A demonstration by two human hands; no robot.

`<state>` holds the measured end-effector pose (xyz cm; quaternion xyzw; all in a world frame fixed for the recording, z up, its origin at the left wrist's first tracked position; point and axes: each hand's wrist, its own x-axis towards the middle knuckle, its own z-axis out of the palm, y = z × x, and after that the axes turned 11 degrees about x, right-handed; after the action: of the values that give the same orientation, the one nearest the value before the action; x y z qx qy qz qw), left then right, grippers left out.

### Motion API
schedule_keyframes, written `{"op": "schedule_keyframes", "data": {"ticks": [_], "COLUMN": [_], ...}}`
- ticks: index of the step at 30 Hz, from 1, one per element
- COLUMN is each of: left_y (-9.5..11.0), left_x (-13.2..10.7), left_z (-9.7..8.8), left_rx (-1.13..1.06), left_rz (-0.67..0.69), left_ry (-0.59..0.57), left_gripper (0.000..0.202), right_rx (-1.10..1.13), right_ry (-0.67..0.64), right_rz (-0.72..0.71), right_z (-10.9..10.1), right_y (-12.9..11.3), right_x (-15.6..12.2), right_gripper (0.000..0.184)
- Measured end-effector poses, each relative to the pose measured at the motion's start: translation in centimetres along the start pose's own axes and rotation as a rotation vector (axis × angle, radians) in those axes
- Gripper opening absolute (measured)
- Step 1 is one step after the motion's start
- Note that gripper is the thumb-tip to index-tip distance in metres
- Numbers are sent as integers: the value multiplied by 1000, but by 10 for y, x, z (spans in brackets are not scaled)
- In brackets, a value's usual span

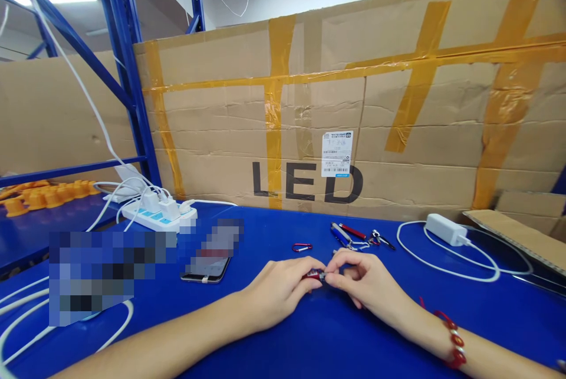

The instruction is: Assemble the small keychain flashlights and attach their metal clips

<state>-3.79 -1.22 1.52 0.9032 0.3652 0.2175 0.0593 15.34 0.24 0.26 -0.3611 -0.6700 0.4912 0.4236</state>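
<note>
Both my hands rest on the blue table (309,343), meeting near its middle. My left hand (278,290) is closed around a small red object (315,275), maybe a tiny keychain torch. My right hand (360,282) pinches the same object's end with its fingertips. A red bead bracelet (453,340) sits on my right wrist. Just beyond my hands lie a red carabiner (302,247) and a small heap of blue and red pen-like keychain pieces (349,233).
A phone (206,276) lies left of my hands. A white power strip (159,214) with plugs and cables sits at the back left, a white adapter (446,229) with looped cable at the right. A taped cardboard wall marked LED (309,131) stands behind. Orange parts (44,193) lie far left.
</note>
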Motion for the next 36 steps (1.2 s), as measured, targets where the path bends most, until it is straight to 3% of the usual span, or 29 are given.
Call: {"op": "schedule_keyframes", "data": {"ticks": [18,26,36], "left_y": [-1,3,1], "left_x": [0,2,2], "left_z": [3,2,3], "left_rx": [66,79,49], "left_rz": [21,-22,-63], "left_ry": [5,-14,-31], "left_gripper": [18,18,21], "right_rx": [-8,-97,-140], "right_ry": [1,1,13], "right_rz": [14,-201,-203], "right_z": [0,1,1], "right_y": [0,-2,-1], "right_x": [1,-4,-6], "right_gripper": [26,23,23]}}
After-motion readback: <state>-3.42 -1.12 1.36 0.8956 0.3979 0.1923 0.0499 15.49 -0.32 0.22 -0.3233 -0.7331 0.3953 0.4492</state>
